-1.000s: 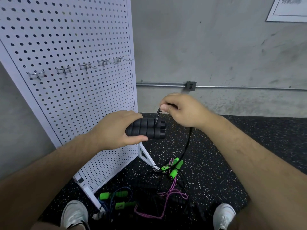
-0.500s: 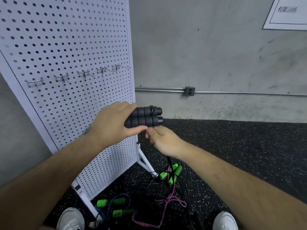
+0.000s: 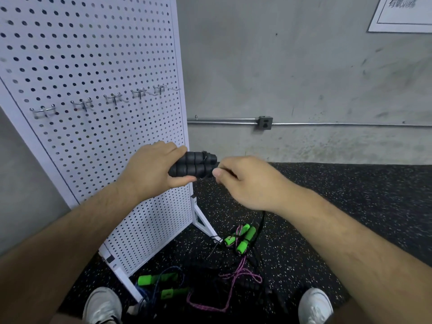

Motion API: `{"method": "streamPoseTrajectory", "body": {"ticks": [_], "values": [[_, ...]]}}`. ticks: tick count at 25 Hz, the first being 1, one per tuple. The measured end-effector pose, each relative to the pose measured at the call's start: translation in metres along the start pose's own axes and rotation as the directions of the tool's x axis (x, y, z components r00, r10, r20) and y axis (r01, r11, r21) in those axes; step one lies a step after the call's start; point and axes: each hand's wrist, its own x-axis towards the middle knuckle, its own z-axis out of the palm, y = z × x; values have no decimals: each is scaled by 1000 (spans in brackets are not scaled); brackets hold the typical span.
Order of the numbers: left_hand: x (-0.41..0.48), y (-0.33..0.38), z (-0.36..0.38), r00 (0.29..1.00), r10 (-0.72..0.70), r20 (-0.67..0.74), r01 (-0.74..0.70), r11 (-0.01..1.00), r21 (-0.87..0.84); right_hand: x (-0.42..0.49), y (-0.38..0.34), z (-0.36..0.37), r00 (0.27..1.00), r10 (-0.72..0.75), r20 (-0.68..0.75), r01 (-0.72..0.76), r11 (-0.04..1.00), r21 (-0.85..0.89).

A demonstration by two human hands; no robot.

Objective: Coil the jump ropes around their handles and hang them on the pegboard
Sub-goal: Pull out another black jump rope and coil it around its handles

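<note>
My left hand (image 3: pixel 153 170) grips two black foam handles (image 3: pixel 192 164) side by side, level, in front of the white pegboard (image 3: pixel 93 66). A turn of black rope lies around their right end. My right hand (image 3: pixel 245 181) pinches that black rope (image 3: pixel 262 220) just right of the handles. The rope drops from under my right wrist to the floor. A row of metal hooks (image 3: pixel 112 99) sticks out of the pegboard, all bare.
On the speckled black floor lie other ropes: green handles with a pink rope (image 3: pixel 242 237), green handles with a blue rope (image 3: pixel 161 282), and black rope tangled between. My shoes (image 3: pixel 102 305) stand either side. The pegboard's foot (image 3: pixel 203 220) juts out. A concrete wall is behind.
My right hand carried the rope from above the handles down under them, then up to their right end, adding a turn. My left hand held the handles nearly still.
</note>
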Motion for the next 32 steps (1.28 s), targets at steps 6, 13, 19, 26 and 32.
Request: {"method": "streamPoseTrajectory", "body": {"ticks": [6, 13, 19, 26, 32], "values": [[-6, 19, -3, 987, 154, 54, -145, 979, -142, 16, 32, -9, 971, -25, -236, -2, 994, -112], [-11, 51, -27, 981, 192, 33, -175, 942, -287, 19, 64, -2, 970, 133, -205, -46, 922, 383], [-15, 55, -40, 997, 81, 0, -77, 952, -295, 18, 51, 32, 979, 183, 86, -173, 540, 823], [-7, 15, -29, 997, -54, -61, 51, 998, -40, 0, -4, 69, 990, 133, 57, -144, 886, 441], [-4, 10, -20, 995, -20, -101, 21, 1000, 9, -10, -15, 42, 988, 140, 63, -152, 937, 316]]}}
